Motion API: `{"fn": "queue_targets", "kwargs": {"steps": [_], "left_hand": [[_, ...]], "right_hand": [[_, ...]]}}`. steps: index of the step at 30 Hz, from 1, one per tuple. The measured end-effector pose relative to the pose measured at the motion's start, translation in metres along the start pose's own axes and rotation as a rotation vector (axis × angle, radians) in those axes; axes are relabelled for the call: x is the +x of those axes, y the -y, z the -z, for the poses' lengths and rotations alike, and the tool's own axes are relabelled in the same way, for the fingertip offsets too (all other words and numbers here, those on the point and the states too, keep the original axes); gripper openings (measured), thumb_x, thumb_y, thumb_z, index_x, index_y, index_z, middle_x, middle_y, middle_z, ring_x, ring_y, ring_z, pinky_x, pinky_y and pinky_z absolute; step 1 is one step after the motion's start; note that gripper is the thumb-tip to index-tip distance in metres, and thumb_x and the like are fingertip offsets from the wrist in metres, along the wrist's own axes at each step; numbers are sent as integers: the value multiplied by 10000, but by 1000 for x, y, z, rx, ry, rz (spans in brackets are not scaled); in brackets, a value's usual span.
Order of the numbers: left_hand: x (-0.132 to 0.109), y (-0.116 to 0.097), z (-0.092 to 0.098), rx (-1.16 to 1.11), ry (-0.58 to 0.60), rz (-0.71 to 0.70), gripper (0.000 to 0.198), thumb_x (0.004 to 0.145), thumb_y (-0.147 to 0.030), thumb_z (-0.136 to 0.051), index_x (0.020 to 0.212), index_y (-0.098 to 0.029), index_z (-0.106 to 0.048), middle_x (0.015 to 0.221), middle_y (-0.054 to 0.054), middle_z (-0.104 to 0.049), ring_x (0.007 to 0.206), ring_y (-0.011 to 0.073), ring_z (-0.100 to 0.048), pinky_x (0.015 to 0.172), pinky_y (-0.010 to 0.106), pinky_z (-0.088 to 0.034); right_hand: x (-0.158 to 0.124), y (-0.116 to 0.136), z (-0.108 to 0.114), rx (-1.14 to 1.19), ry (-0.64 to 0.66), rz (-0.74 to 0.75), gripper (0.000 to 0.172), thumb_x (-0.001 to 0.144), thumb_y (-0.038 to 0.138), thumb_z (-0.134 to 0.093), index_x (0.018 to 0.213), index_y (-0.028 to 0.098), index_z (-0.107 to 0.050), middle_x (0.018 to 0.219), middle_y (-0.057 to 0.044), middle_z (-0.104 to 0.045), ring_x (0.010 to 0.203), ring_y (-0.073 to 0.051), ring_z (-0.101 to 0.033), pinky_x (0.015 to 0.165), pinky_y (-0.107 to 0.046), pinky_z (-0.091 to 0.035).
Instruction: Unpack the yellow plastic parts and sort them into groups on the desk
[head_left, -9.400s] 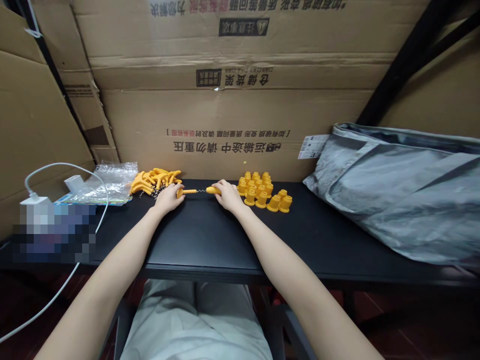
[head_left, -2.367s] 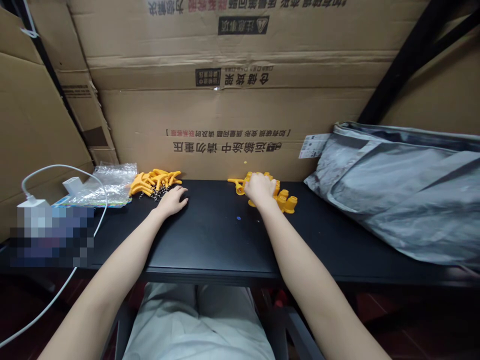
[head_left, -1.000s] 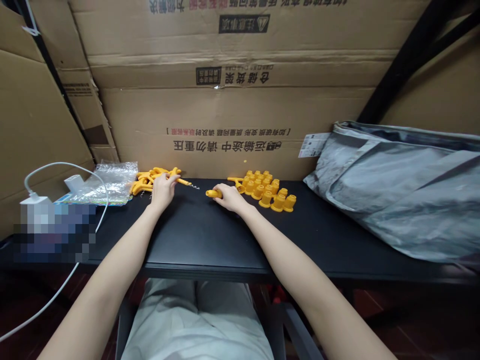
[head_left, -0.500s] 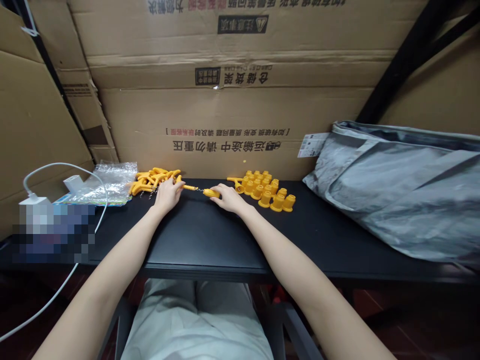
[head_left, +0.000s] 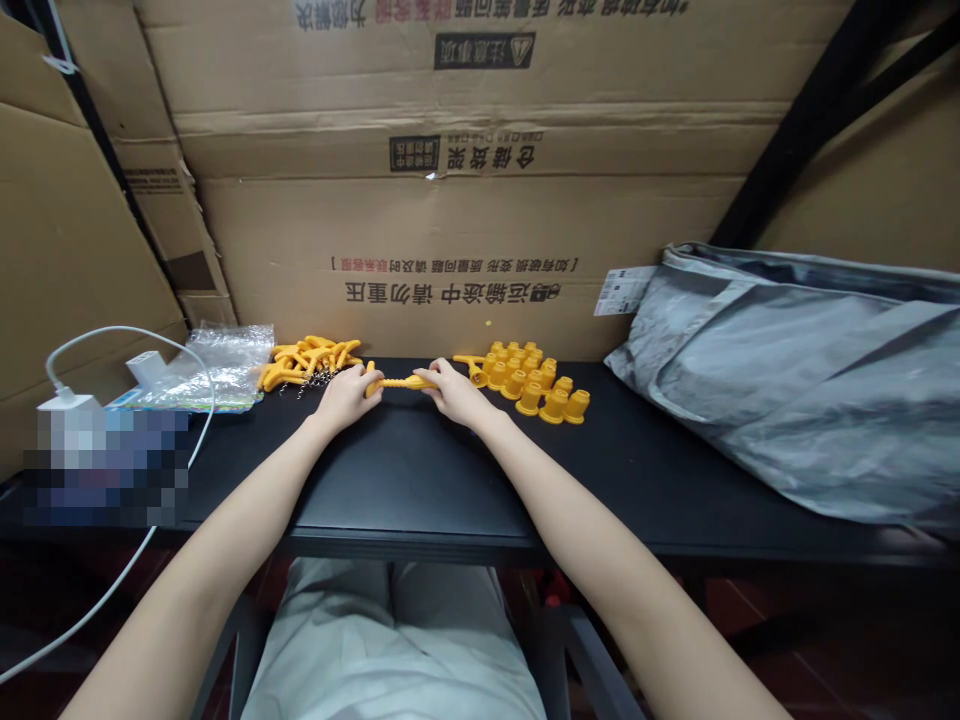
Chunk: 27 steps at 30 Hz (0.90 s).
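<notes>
My left hand (head_left: 346,398) is closed on the yellow T-shaped handle of a corkscrew (head_left: 391,383), held level above the black table. Its ridged shank points right, toward a yellow plastic cup-shaped piece (head_left: 416,382) gripped in my right hand (head_left: 459,392). Shank and cup piece meet end to end, and the metal spiral is out of sight. Beside my left hand lies a pile of similar yellow corkscrews (head_left: 316,355) with bare metal spirals. Several yellow cup pieces (head_left: 531,396) stand in rows to the right of my right hand.
Near those rows lies a yellow handle joined to a cup (head_left: 475,372). Clear plastic wrap (head_left: 229,360), a white charger (head_left: 71,415) and its cable are at the left. A grey bag (head_left: 787,400) fills the right side. Cardboard (head_left: 450,220) walls the back.
My left hand has moved right with the corkscrew. The metal spiral that showed between the two pieces is now hidden, and the shank reaches the cup piece.
</notes>
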<state>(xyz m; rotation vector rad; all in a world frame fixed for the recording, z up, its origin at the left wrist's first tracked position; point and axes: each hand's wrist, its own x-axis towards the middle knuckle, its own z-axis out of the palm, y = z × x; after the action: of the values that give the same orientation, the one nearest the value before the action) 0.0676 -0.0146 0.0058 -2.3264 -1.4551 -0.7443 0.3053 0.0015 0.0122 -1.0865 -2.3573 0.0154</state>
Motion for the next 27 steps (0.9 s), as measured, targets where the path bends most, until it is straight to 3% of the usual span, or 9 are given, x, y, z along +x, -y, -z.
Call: {"fn": "queue_targets", "kwargs": {"steps": [6, 10, 13, 19, 24, 27], "left_hand": [[0, 1, 0, -36, -8, 20, 231, 860, -287, -536, 1051, -227, -653, 870, 44, -588, 842, 174, -602, 773, 278, -490], [0, 1, -1, -66, -11, 46, 228, 855, -286, -547, 1051, -230, -651, 878, 39, -582, 846, 170, -602, 773, 276, -494], [0, 2, -1, -74, -6, 56, 222, 850, -281, -557, 1043, -229, -654, 876, 39, -581, 843, 173, -603, 766, 276, -494], [-1, 4, -1, -66, -22, 34, 221, 850, -268, -564, 1045, -223, -657, 881, 41, -579, 845, 177, -602, 768, 279, -491], [-1, 5, -3, -90, -51, 39, 220, 855, -272, -562, 1047, -218, -655, 887, 43, -576, 838, 172, -603, 772, 280, -491], [-1, 6, -4, -96, -42, 46, 215, 849, -267, -565, 1038, -223, -656, 877, 40, -575, 824, 170, -600, 764, 281, -491]], "right_hand": [[2, -1, 0, 111, -5, 27, 392, 900, 192, -515, 1289, 213, -559, 1134, -96, -512, 950, -187, -608, 913, -352, -480], [5, -10, 1, 280, -18, 10, 496, 790, 107, -599, 1269, 208, -522, 1185, -97, -533, 1049, -194, -592, 959, -393, -475], [6, -16, 3, 440, 19, -84, 438, 757, 91, -622, 1173, 198, -537, 1143, -76, -589, 939, -161, -626, 883, -365, -517], [7, -12, 9, 745, 99, -223, 182, 856, 281, -616, 982, 150, -612, 868, -43, -682, 683, -132, -662, 758, -297, -533], [8, -3, 9, 834, 116, -357, 280, 949, 383, -494, 970, 136, -623, 780, -43, -690, 540, -105, -635, 637, -244, -519], [8, 1, 5, 874, 102, -437, 211, 961, 342, -488, 963, 150, -574, 768, -40, -694, 523, -97, -630, 594, -223, -509]]}}
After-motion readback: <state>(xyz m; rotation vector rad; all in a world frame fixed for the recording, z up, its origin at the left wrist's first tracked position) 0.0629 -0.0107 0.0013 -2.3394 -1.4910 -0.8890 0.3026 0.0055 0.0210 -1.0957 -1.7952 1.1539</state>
